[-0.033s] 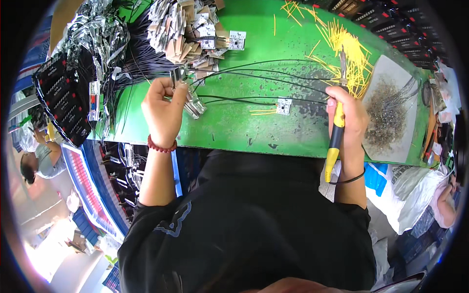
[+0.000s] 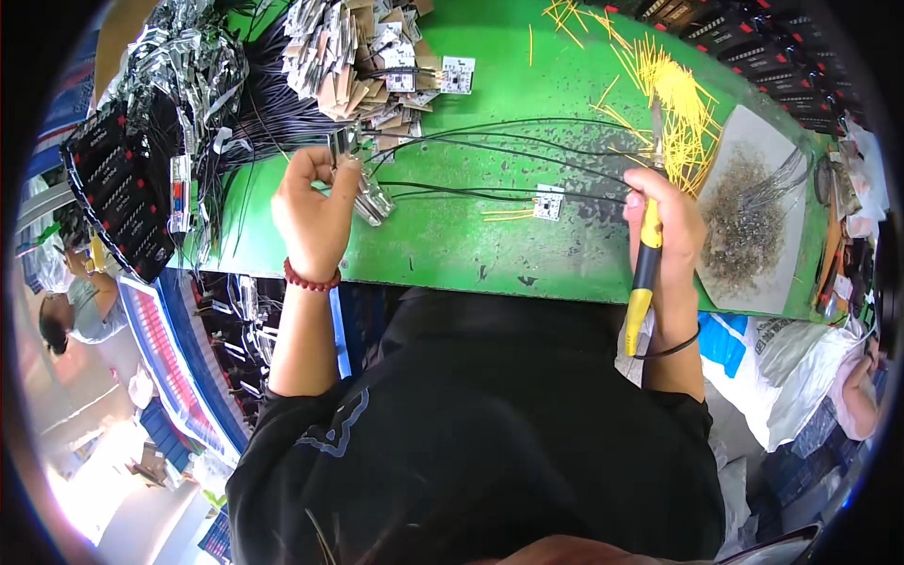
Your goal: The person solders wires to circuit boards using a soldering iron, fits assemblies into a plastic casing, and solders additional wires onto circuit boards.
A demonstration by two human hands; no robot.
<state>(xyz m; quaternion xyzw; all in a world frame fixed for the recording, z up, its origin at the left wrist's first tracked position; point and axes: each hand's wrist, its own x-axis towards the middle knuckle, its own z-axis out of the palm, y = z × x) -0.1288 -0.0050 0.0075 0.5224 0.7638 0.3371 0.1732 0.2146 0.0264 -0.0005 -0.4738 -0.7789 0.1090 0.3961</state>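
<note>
My left hand (image 2: 318, 202) pinches a shiny metallic and clear piece (image 2: 374, 203) with thumb and fingers. Black wires (image 2: 499, 137) stretch from near this piece across to the right. In my right hand (image 2: 670, 221) is a yellow and black soldering iron (image 2: 645, 268), its tip pointing away from me over the yellow wires. A small white circuit board (image 2: 548, 202) lies between my hands, with black wires on it and short yellow leads to its left. My right fingers cover the far ends of some black wires, so whether they touch them cannot be told.
A heap of white and brown boards (image 2: 325, 61) sits at the far left of the green table (image 2: 471, 259), beside shiny wrapped pieces (image 2: 184, 66). Loose yellow wires (image 2: 683, 99) lie at the far right. Near them, a pale sheet (image 2: 753, 292) holds brownish debris.
My right hand and the soldering iron have shifted slightly to the left. My left hand has hardly moved and still grips the shiny piece.
</note>
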